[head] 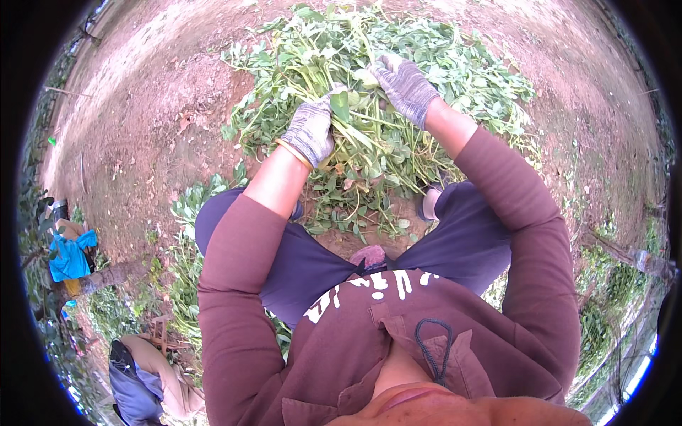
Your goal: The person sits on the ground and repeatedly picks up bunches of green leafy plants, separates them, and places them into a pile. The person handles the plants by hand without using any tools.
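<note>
My left hand (311, 132), in a grey-and-white knit glove with a yellowish cuff, grips a bunch of green plant stems (354, 133). A broad leaf (340, 106) stands up beside its fingers. Just ahead and to the right, my right hand (406, 89), gloved alike, has its fingers bent around stems at the near side of a large heap of leafy green plants (458, 80). Leaves partly hide the fingertips of both hands. The heap lies on bare soil before me, and its nearest sprigs (367, 207) reach between my legs.
Reddish-brown soil (144, 133) surrounds the heap. More cut greenery (186, 277) lies beside my left leg. At lower left, a bent-over person (141, 378) is near a wooden stool (160, 333). Another person in a bright blue top (72, 255) is farther left. A log-like edge (634, 255) lies at right.
</note>
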A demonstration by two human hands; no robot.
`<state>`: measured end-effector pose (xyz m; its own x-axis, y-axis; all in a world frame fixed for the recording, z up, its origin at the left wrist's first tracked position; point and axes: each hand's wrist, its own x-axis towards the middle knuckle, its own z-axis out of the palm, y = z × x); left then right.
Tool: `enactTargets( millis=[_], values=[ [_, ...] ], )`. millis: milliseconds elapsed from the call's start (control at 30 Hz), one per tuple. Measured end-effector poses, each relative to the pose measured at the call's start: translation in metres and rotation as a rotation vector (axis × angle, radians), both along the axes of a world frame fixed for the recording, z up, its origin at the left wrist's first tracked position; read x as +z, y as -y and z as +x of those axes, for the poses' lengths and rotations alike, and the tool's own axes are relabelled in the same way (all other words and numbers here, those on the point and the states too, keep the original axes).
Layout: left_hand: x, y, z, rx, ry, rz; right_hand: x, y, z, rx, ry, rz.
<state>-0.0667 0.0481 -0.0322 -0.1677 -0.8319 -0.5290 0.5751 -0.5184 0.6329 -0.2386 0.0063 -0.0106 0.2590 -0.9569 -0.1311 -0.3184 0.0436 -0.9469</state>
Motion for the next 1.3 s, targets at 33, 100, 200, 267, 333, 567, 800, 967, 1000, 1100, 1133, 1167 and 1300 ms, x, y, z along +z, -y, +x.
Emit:
enactTargets(
  millis=[33,100,200,267,333,567,800,967,1000,1100,1133,1167,1300],
  values=[
    [0.003,0.0,-0.002,0.017,-0.007,0.005,-0.001,0.0,-0.002,0.002,-0.023,-0.084],
    [0.004,0.002,-0.002,0.034,0.024,0.001,-0.003,0.002,-0.004,0.009,-0.068,-0.251],
    [-0.004,0.005,0.001,0.022,0.009,-0.022,0.003,0.005,-0.003,0.048,-0.041,0.037],
    [-0.005,0.005,0.003,0.027,-0.007,-0.014,0.003,0.008,-0.005,0.115,-0.207,-0.037],
    [0.002,0.004,-0.001,0.025,-0.003,-0.007,-0.017,0.017,-0.015,0.12,-0.076,-0.107],
    [0.007,-0.002,0.004,-0.022,0.046,-0.062,0.001,0.006,-0.018,-0.009,0.663,0.305],
    [0.01,0.001,0.004,0.032,-0.017,-0.027,0.0,0.018,-0.024,-0.081,0.652,0.237],
    [0.008,-0.001,0.013,0.044,0.004,-0.017,-0.003,0.044,-0.037,-0.182,0.862,0.151],
    [-0.002,-0.001,0.019,0.08,0.038,-0.054,0.004,0.049,-0.042,-0.274,0.855,0.181],
    [-0.001,0.001,0.022,0.167,0.076,0.028,0.009,0.078,-0.084,-0.428,0.933,0.07],
    [-0.002,0.003,0.025,0.196,0.049,0.013,0.007,0.085,-0.102,-0.494,0.839,0.028],
    [-0.002,0.006,0.028,0.237,0.034,0.015,0.005,0.094,-0.12,-0.48,0.849,-0.001],
    [0.002,0.012,0.065,0.175,-0.181,-0.172,0.009,0.101,-0.144,-0.559,0.673,-0.165]
  ],
)
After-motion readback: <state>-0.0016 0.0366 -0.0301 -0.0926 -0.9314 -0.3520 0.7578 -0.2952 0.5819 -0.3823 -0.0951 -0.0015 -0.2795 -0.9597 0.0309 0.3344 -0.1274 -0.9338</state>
